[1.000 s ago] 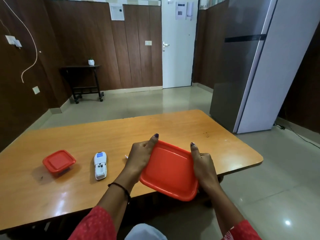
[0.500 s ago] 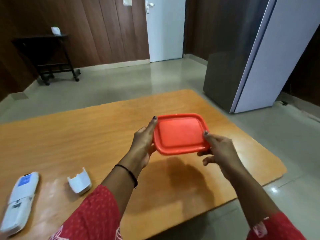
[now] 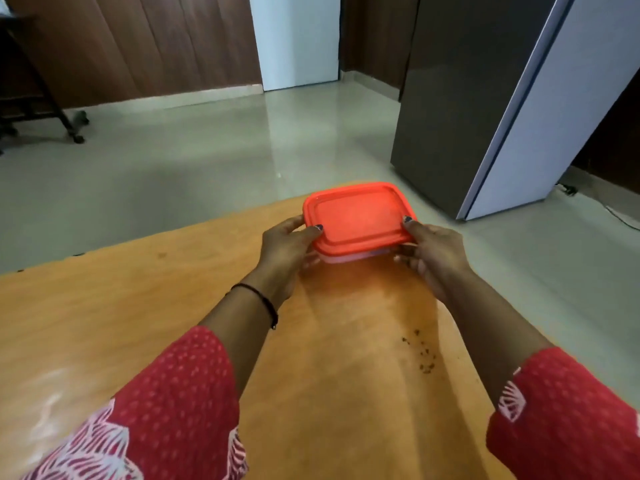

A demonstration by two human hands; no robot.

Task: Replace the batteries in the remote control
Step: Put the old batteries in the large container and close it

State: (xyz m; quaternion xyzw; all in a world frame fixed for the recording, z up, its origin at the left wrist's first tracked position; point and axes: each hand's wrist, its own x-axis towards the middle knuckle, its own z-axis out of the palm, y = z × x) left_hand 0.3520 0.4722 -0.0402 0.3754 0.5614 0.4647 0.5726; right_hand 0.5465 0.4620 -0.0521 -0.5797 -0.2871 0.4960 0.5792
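A clear plastic box with a red lid (image 3: 356,216) rests at the far right corner of the wooden table (image 3: 173,306). My left hand (image 3: 287,247) grips its left side, thumb on the lid's edge. My right hand (image 3: 433,251) grips its right side, thumb tip on the lid's corner. What lies inside the box is hidden. The remote control and its battery cover are out of view.
A grey and white fridge (image 3: 502,98) stands on the floor past the table's right corner. A white door (image 3: 294,39) is in the back wall and a black wheeled stand (image 3: 34,81) at the far left. Dark crumbs (image 3: 422,351) lie on the table near my right forearm.
Both hands have carried the red-lidded box forward and to the right, down onto the table's far corner. My view has turned right, so the remote and its cover have left the frame.
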